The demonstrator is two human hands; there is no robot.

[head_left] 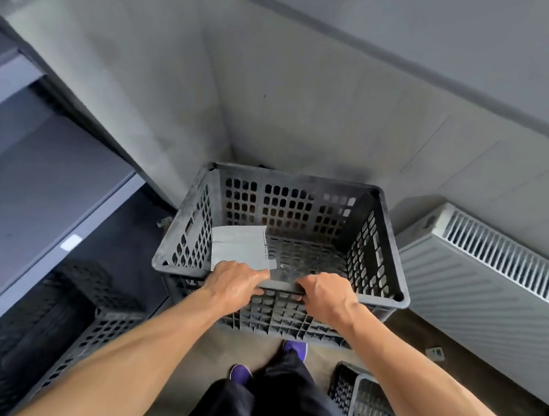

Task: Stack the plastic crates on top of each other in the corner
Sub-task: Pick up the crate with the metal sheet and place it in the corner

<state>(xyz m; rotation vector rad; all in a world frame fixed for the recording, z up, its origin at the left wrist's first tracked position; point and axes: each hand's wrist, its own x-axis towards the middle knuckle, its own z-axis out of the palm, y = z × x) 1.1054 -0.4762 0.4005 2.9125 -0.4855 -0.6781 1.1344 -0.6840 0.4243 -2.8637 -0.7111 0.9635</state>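
A black perforated plastic crate (300, 210) sits in the corner where two grey walls meet, on top of another black crate whose front wall (282, 317) shows beneath it. My left hand (235, 281) and my right hand (328, 294) both grip the near rim of the top crate, fingers curled over the edge. A white paper sheet (238, 244) lies inside the top crate at its left. Another black crate (85, 323) stands on the floor at lower left. A further black crate (370, 414) lies at lower right.
A white radiator (494, 292) hangs on the right wall, close to the stack. A dark cabinet or door panel (32, 175) runs along the left. My feet in purple shoes (295, 349) stand on the floor just before the stack.
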